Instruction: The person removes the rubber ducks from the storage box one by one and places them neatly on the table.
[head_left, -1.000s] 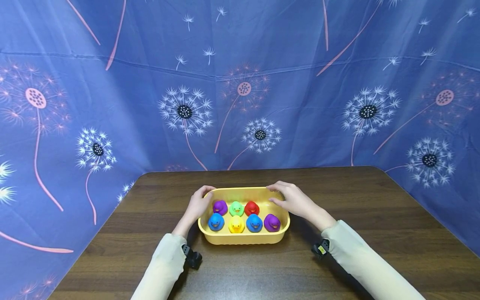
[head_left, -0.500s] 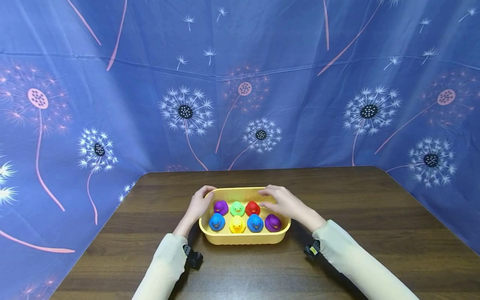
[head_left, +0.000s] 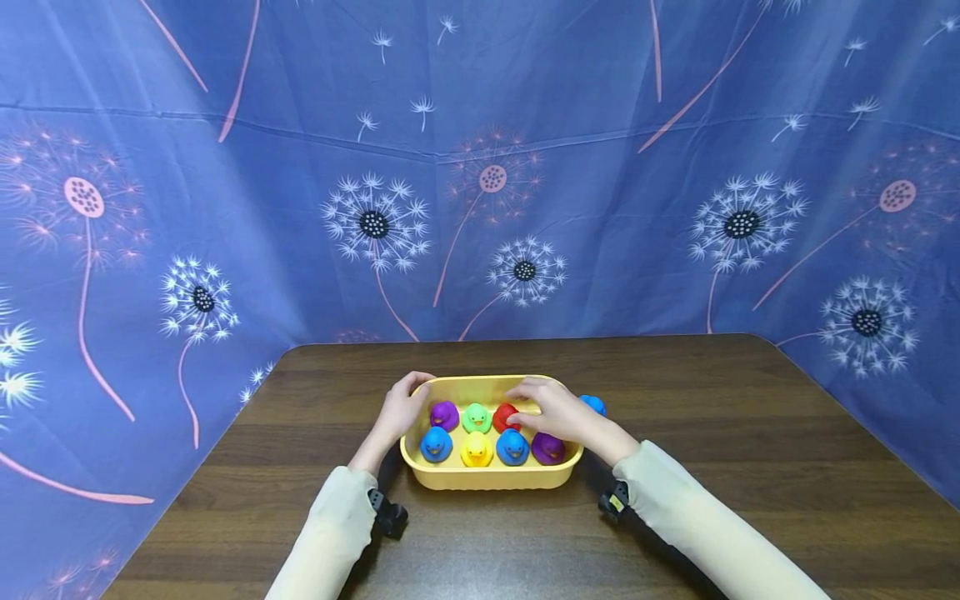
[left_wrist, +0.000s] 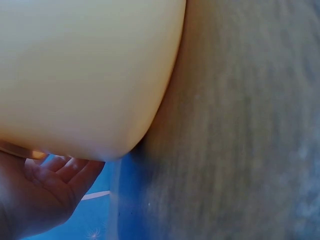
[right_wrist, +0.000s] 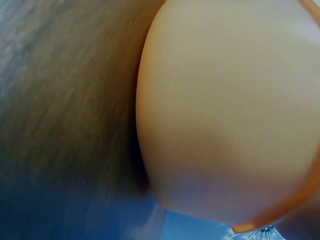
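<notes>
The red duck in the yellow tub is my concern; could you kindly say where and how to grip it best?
Probably pinch the red duck by its rounded head, coming from above with the right hand: it appears upright in the open-topped tub, and the green duck beside it and blue duck in front leave little room lower down.

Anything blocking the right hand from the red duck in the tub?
Nothing visible does: the right hand is over the yellow tub and partly overlaps the red duck in the head view. The blue duck just in front sits nearer the tub's front wall, not between them. Contact is unclear.
</notes>
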